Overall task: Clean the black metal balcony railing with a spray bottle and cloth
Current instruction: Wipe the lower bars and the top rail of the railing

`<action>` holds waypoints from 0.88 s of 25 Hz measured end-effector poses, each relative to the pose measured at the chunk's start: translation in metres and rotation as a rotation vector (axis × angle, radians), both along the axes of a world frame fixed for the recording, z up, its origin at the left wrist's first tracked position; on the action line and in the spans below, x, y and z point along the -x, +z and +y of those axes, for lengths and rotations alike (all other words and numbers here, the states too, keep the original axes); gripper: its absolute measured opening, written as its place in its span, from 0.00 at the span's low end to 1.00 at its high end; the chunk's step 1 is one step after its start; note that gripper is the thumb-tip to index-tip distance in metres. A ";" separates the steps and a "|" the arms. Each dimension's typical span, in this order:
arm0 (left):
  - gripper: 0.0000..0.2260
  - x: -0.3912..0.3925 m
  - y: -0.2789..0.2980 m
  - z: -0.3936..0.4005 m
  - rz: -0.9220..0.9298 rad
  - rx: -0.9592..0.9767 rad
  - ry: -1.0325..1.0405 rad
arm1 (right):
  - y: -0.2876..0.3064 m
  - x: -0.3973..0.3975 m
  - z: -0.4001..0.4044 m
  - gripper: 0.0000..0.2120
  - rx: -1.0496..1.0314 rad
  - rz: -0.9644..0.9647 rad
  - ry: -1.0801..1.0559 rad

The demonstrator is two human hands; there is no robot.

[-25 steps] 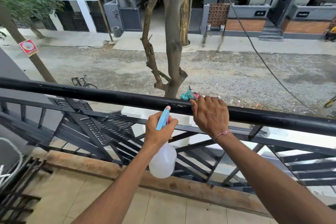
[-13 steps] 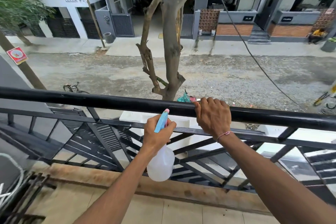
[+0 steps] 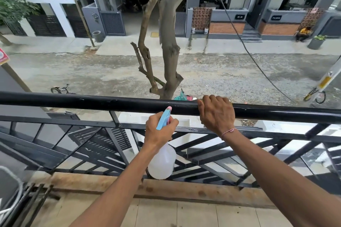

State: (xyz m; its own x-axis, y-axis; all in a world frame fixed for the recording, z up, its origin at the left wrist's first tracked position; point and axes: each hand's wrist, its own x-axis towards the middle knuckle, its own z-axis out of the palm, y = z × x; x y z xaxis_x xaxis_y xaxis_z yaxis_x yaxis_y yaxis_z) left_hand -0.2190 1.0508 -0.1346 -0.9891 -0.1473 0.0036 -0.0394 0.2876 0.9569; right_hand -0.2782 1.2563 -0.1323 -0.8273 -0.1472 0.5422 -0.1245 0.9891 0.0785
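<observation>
Evidently light and nearly empty, the spray bottle hangs by its neck from the left hand, while the right hand curls over the rigid top rail.

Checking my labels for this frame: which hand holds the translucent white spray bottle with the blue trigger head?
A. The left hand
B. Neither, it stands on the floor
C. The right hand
A: the left hand grips the translucent white spray bottle, while the right hand grips the black metal top rail.
</observation>
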 end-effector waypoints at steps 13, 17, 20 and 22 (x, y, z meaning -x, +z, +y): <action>0.08 0.022 0.005 -0.052 0.039 0.078 -0.022 | -0.003 0.014 -0.071 0.26 -0.002 0.026 0.069; 0.08 0.024 0.007 -0.063 0.061 0.074 -0.015 | -0.002 0.018 -0.108 0.25 -0.012 0.015 0.105; 0.11 0.024 0.008 -0.081 0.076 0.041 -0.004 | -0.001 0.020 -0.141 0.25 -0.003 -0.010 0.136; 0.11 0.024 0.008 -0.099 0.071 0.023 0.011 | 0.000 0.023 -0.164 0.26 0.009 -0.037 0.144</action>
State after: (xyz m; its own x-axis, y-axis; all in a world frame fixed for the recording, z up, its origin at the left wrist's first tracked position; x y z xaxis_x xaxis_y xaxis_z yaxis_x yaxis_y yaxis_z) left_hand -0.2433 0.9521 -0.1268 -0.9846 -0.1571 0.0770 0.0249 0.3095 0.9506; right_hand -0.3011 1.0925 -0.1320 -0.8174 -0.2606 0.5137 -0.2675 0.9615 0.0621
